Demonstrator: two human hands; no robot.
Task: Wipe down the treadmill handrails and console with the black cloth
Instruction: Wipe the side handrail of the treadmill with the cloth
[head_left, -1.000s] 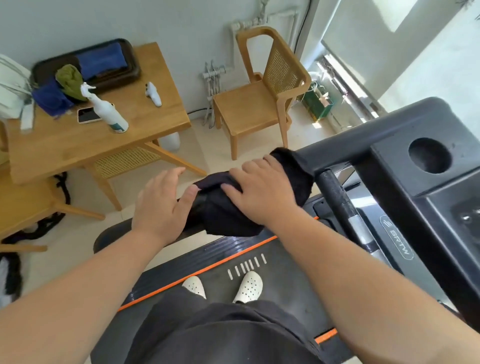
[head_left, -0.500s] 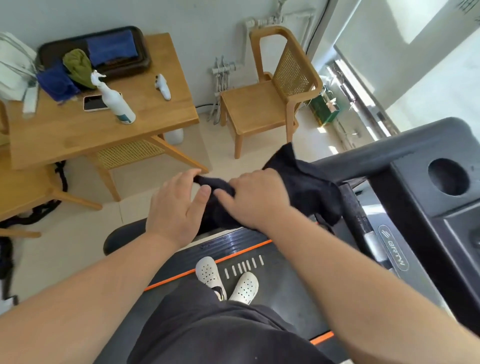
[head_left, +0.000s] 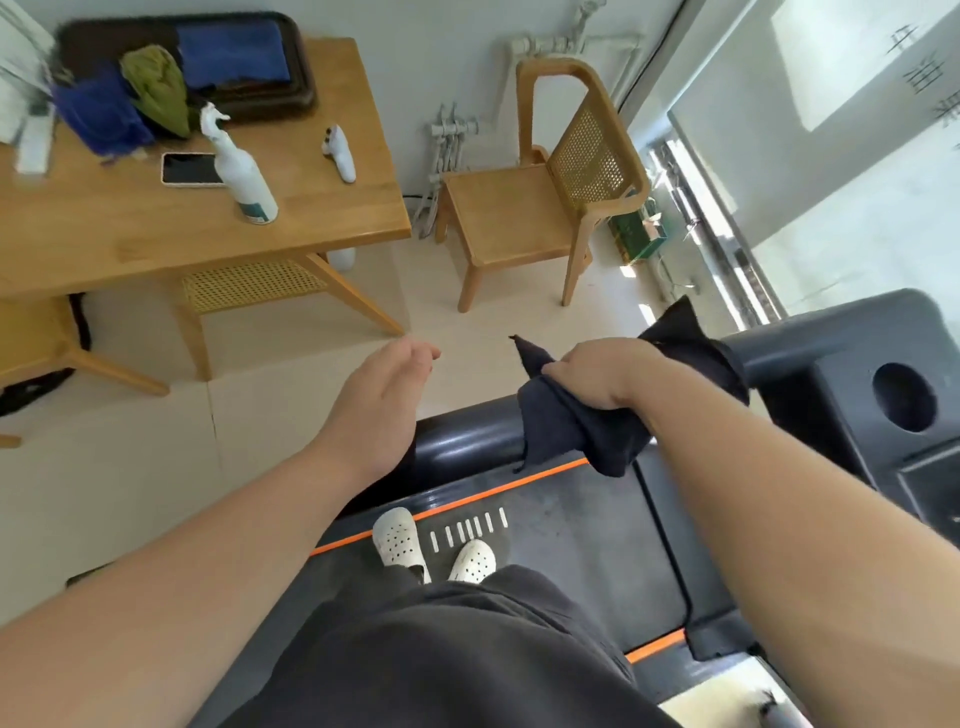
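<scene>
- On the treadmill handrail (head_left: 467, 441), the right hand (head_left: 602, 371) is gripping the black cloth (head_left: 576, 431).
- The left hand (head_left: 382, 400) is hovering beside it, fingers relaxed, holding nothing.

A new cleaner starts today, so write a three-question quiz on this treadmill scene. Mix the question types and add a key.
1. True or false: the right hand grips the black cloth.
2. The cloth lies over: A the handrail; B the wooden chair; C the treadmill belt.
3. Fill in: the white spray bottle stands on the wooden ____.

Key: 1 true; 2 A; 3 table.
</scene>
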